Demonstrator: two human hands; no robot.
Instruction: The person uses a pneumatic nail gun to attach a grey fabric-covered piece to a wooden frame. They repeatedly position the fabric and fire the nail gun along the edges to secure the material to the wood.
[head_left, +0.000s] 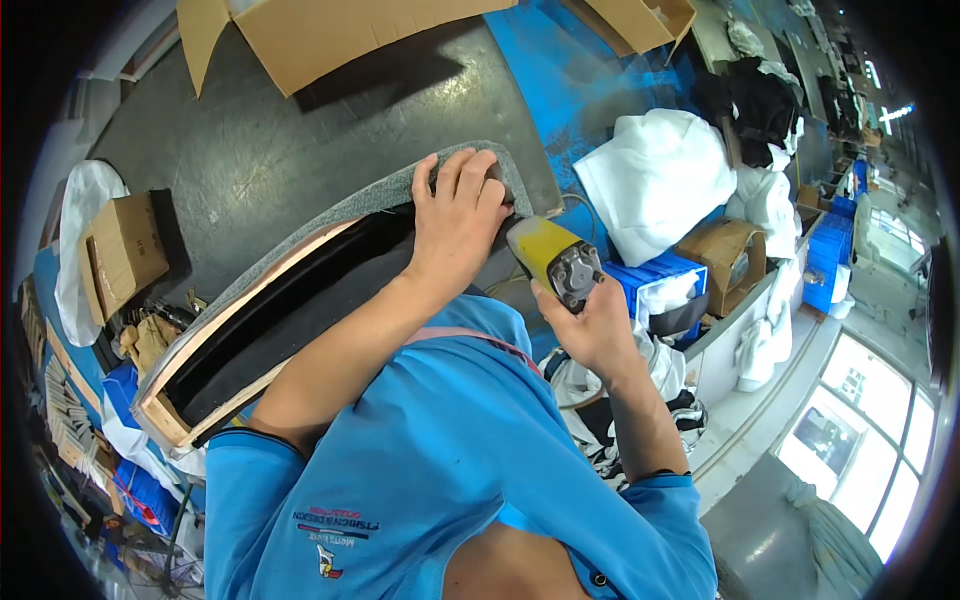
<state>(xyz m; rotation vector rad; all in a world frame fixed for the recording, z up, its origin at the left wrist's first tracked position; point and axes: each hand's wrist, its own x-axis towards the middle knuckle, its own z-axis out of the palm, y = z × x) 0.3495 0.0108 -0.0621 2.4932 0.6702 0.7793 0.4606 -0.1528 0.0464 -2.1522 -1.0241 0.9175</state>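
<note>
A long wooden frame [335, 237] lies tilted across the front of the table, with grey fabric [345, 207] wrapped along its outer edge and black cloth [300, 315] inside. At its right end my left hand [455, 210] grips the grey fabric edge, fingers curled over it. My right hand [597, 325] is closed round a yellow and grey staple gun [548, 255]. The gun's nose points at the frame's right corner, close beside my left fingers. Whether it touches the frame cannot be made out. The gun's handle is mostly hidden by my right hand.
An open cardboard box [360, 35] stands at the table's far side, with a smaller box [125, 255] at the left. White padding [655, 180] is piled to the right, above blue crates [660, 285] and a brown carton [722, 255]. A thin hose [590, 208] curves near the table corner.
</note>
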